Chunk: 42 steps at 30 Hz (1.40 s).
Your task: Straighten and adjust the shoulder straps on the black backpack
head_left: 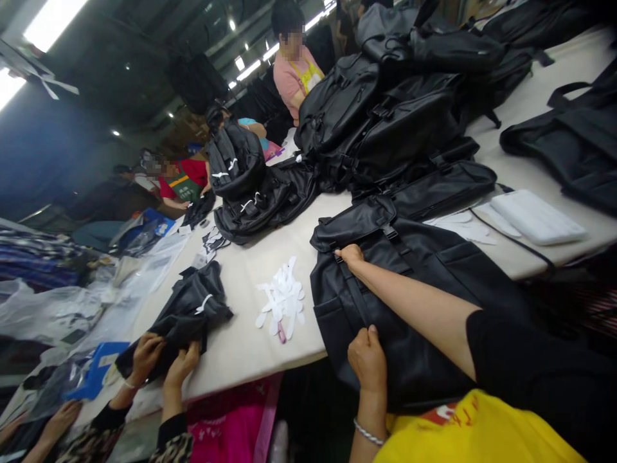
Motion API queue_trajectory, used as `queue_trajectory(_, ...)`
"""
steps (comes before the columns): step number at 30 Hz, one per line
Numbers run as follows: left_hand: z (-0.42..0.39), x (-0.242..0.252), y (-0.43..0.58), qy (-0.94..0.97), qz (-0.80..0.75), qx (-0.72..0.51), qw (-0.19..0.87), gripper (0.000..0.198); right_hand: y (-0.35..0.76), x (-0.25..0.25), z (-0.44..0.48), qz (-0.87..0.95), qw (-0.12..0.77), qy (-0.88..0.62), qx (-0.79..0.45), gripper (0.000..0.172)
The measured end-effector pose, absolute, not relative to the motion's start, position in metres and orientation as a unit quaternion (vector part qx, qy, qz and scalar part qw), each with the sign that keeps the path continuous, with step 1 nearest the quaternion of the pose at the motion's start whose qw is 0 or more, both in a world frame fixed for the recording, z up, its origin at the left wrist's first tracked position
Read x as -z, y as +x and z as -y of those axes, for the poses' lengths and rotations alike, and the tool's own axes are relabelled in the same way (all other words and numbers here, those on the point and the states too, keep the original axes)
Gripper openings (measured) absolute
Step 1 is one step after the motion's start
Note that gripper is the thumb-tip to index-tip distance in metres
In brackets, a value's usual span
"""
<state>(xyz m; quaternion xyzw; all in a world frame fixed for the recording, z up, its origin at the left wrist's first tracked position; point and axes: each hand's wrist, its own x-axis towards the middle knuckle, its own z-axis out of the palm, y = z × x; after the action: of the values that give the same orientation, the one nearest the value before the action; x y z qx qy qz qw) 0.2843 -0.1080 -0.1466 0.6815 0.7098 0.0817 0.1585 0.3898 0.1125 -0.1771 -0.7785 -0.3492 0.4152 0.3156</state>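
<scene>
A black backpack point(332, 331) lies over the table's near edge in front of me, its lower part hanging toward my yellow apron. My right hand point(351, 256) reaches across it and pinches a strap by the buckle under the top flap. Lower down, my left hand point(367, 357), wearing a twisted bracelet at the wrist, is closed on the same strap point(355, 296), which runs between both hands. A second buckle point(390, 233) sits on the flap to the right. Just left of the backpack lies a pile of white strips point(282, 296).
Stacked black backpacks point(385, 122) fill the table's far side. A white packet point(537, 215) and a dark cord point(515, 238) lie at right. On the left, a co-worker's hands point(164, 360) handle a black bag point(193, 302). Other people work farther along.
</scene>
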Motion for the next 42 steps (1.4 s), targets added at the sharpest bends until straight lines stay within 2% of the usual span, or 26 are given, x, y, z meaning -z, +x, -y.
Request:
queue_trajectory(6, 0.112, 0.147, 0.288, 0.675, -0.718, -0.061, 0.158, 0.043, 0.394, 0.165, -0.109, 0.392, 0.283, -0.782, -0.394, 0.045)
queue_trajectory(10, 0.112, 0.136, 0.278, 0.676, -0.723, -0.054, 0.135, 0.049, 0.401, 0.145, -0.094, 0.468, 0.287, -0.745, -0.380, 0.039)
queue_trajectory(15, 0.089, 0.125, 0.228, 0.604, -0.768, -0.181, 0.110, 0.047, 0.448, 0.122, -0.034, 0.553, 0.318, -0.713, -0.291, 0.038)
queue_trajectory(17, 0.074, 0.129, 0.205, 0.584, -0.768, -0.215, 0.154, 0.051, 0.487, 0.122, 0.002, 0.601, 0.332, -0.704, -0.179, 0.043)
queue_trajectory(19, 0.059, 0.134, 0.189, 0.584, -0.752, -0.205, 0.227, 0.051, 0.532, 0.131, 0.043, 0.617, 0.328, -0.714, -0.040, 0.047)
queue_trajectory(21, 0.049, 0.138, 0.182, 0.595, -0.730, -0.176, 0.287, 0.047, 0.574, 0.150, 0.085, 0.586, 0.298, -0.753, 0.033, 0.055)
queue_trajectory(23, 0.043, 0.138, 0.181, 0.589, -0.718, -0.155, 0.337, 0.045, 0.603, 0.175, 0.123, 0.538, 0.252, -0.804, 0.008, 0.060)
queue_trajectory(25, 0.041, 0.134, 0.184, 0.563, -0.701, -0.152, 0.411, 0.044, 0.615, 0.201, 0.153, 0.494, 0.239, -0.832, -0.080, 0.060)
queue_trajectory(27, 0.041, 0.127, 0.190, 0.520, -0.664, -0.178, 0.507, 0.044, 0.612, 0.218, 0.169, 0.474, 0.270, -0.829, -0.126, 0.059)
queue_trajectory(29, 0.040, 0.114, 0.198, 0.477, -0.624, -0.226, 0.576, 0.046, 0.603, 0.224, 0.173, 0.463, 0.314, -0.820, -0.118, 0.057)
queue_trajectory(31, 0.035, 0.092, 0.208, 0.453, -0.603, -0.279, 0.595, 0.044, 0.594, 0.219, 0.171, 0.440, 0.343, -0.822, -0.113, 0.054)
queue_trajectory(35, 0.011, 0.012, 0.236, 0.497, -0.594, -0.317, 0.548, 0.033, 0.581, 0.192, 0.165, 0.373, 0.395, -0.819, -0.186, 0.046)
queue_trajectory(38, -0.011, -0.069, 0.269, 0.592, -0.577, -0.320, 0.463, 0.030, 0.562, 0.171, 0.166, 0.335, 0.460, -0.780, -0.261, 0.041)
queue_trajectory(42, -0.020, -0.180, 0.330, 0.684, -0.594, -0.260, 0.334, 0.028, 0.513, 0.142, 0.157, 0.317, 0.539, -0.696, -0.352, 0.040)
